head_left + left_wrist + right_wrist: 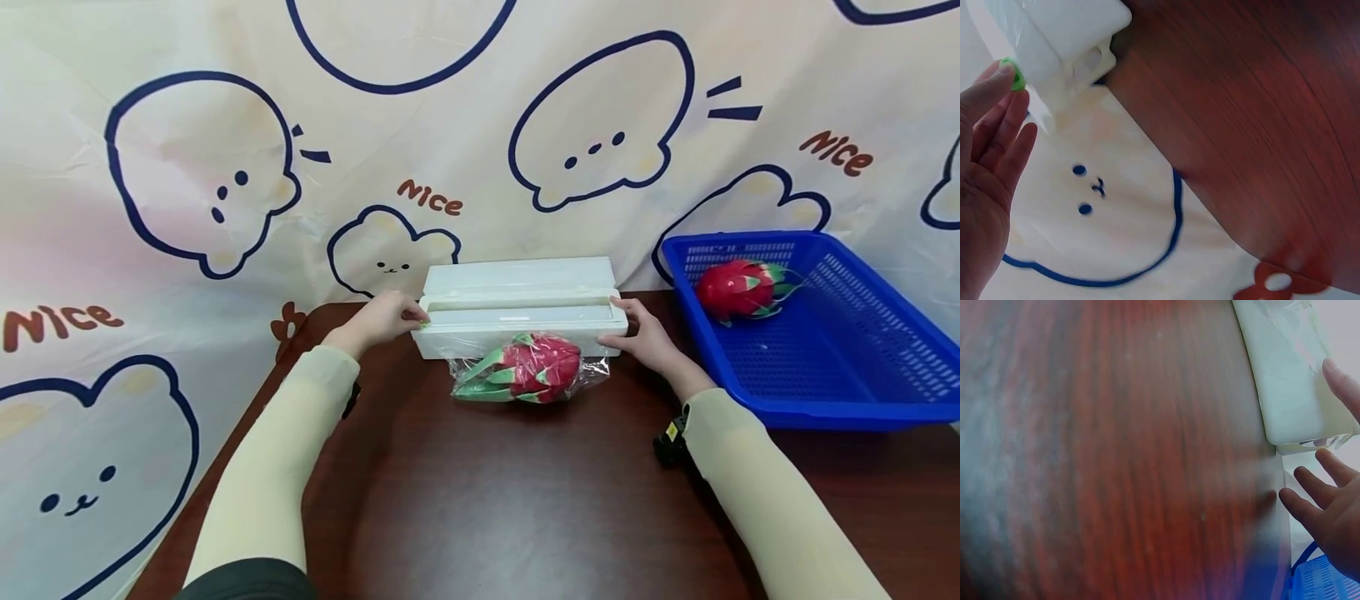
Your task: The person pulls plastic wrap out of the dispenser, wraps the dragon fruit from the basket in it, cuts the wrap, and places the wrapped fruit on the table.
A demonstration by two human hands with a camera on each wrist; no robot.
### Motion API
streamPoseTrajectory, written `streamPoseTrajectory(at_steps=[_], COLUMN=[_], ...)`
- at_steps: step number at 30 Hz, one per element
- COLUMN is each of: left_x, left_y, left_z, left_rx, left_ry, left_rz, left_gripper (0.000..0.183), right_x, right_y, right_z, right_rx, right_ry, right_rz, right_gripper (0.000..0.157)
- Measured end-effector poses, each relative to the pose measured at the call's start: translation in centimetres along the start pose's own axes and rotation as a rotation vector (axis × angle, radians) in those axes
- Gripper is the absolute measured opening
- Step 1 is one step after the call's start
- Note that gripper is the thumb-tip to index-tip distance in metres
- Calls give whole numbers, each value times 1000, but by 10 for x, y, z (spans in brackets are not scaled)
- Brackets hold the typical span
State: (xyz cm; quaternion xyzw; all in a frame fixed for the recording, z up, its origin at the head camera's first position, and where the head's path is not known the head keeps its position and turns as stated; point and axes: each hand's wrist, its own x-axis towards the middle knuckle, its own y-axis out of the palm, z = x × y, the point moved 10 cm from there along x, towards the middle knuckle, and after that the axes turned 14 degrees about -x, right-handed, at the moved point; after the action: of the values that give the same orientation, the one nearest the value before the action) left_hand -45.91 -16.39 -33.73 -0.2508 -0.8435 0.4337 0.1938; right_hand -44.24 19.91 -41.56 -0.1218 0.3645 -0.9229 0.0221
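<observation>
A white cling film dispenser (517,340) stands at the back of the table, its lid (521,273) raised behind it. At its left end my left hand (384,320) pinches a small green slide cutter (1016,75) between thumb and fingers. My right hand (647,335) holds the dispenser's right end, thumb on the front and a finger at the top; its other fingers (1310,487) spread beside the end. Against the dispenser's front lies a red dragon fruit (543,367) with green tips, under clear cling film (595,372).
To the right stands a blue plastic basket (847,408) with another dragon fruit (738,289) in it. Behind the brown wooden table (495,500) hangs a pale cloth (480,142) printed with cartoon bears.
</observation>
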Motion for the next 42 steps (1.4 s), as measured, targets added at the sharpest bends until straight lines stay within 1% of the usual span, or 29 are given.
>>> streamPoseTrajectory(at_steps=[5, 11, 16, 19, 23, 27, 30, 35, 38, 42], left_x=[-5, -12, -18, -19, -20, -20, -19, -13, -9, -3], left_y=[-3, -4, -6, -6, -3, 0, 3, 8, 13, 20], left_z=[5, 15, 19, 20, 24, 23, 20, 14, 12, 11], left_rx=[-43, -84, -94, -110, -139, -136, -107, -73, -90, -140], left_ry=[-21, -117, -158, -162, -173, -181, -174, -152, -141, -141], left_rz=[-22, -36, -61, -76, -99, -118, -136, -166, -159, -141], left_gripper=[12, 12, 14, 14, 15, 18, 21, 26, 31, 35], right_x=[0, 1, 2, 2, 1, 0, -1, -2, -3, -2], right_y=[1, 7, 8, 6, 3, 1, -2, -6, -7, -9], right_z=[-1, 0, 7, 10, 12, 10, 8, 11, 14, 23], right_rx=[-5, -12, -55, -115, -182, -193, -190, -196, -199, -203], right_ry=[13, 10, 12, 36, 62, 90, 98, 82, 67, 12], right_rz=[8, 23, 19, 25, 34, 47, 47, 45, 35, -1], right_gripper=[74, 75, 75, 76, 78, 79, 80, 79, 76, 69])
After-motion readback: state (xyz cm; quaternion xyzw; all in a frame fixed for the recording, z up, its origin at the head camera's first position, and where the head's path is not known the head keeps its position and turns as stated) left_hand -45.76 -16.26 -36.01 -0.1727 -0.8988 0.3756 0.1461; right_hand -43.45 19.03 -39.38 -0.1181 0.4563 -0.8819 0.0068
